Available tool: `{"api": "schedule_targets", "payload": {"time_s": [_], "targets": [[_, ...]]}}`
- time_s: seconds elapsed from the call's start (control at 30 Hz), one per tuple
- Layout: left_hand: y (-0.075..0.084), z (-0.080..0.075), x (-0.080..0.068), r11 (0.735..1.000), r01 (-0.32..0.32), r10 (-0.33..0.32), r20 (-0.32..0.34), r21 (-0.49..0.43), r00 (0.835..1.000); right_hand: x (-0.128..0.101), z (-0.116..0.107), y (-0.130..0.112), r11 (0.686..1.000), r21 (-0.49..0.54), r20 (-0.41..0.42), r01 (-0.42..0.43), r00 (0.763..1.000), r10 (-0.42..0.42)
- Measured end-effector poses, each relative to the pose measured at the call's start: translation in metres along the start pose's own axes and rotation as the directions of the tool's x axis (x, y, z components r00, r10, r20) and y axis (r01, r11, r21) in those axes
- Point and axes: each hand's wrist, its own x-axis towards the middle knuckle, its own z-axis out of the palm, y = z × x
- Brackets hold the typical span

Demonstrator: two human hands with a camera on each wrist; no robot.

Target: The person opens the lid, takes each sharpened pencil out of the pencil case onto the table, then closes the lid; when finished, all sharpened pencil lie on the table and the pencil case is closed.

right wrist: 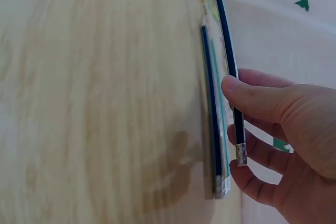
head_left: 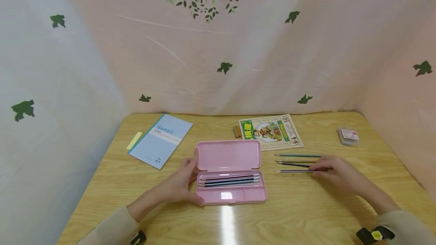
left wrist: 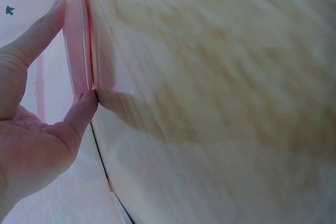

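Observation:
A pink pencil case (head_left: pixel 229 155) lies open on the table, several pencils (head_left: pixel 229 181) side by side in its lower tray. My left hand (head_left: pixel 180 184) holds the case by its left end, thumb at the front corner and fingers by the lid's edge; in the left wrist view, the left hand (left wrist: pixel 47 124) touches the pink side. Over on the right, my right hand (head_left: pixel 335 171) pinches a dark pencil (right wrist: pixel 227 40) between thumb and fingers, raised off the table. Beneath it lie a dark blue pencil (right wrist: pixel 211 103) and a teal-green pencil (head_left: pixel 298 155).
Behind the case lies an illustrated booklet (head_left: pixel 272 131) beside a small brown block (head_left: pixel 237 131). A blue notebook (head_left: pixel 161 141) and a yellow strip (head_left: pixel 134 140) lie at the left. A small clear box (head_left: pixel 348 137) stands far right. Cloth walls (head_left: pixel 190 67) enclose the table.

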Motion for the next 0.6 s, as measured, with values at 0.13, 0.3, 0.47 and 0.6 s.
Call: {"api": "schedule_targets", "payload": {"time_s": [0.13, 0.3, 0.47, 0.6], "targets": [[0.001, 0.000, 0.000, 1.000, 0.003, -0.003, -0.004, -0.009, 1.000, -0.006, 0.001, 0.007, 0.990, -0.137, -0.051, 0.016, 0.998, -0.023], [0.000, 0.001, 0.001, 1.000, 0.005, -0.005, -0.001, -0.009, 1.000, -0.012, 0.003, 0.018, 0.974, -0.225, -0.086, 0.012, 0.996, -0.032], [-0.001, 0.000, 0.000, 1.000, 0.001, -0.001, -0.003, 0.001, 1.000, -0.014, 0.005, 0.026, 0.966, -0.256, -0.106, 0.042, 0.992, -0.071], [0.000, 0.001, 0.000, 1.000, 0.002, -0.002, -0.005, -0.005, 1.000, -0.014, 0.007, 0.028, 0.961, -0.269, -0.111, 0.064, 0.989, -0.097]]}}
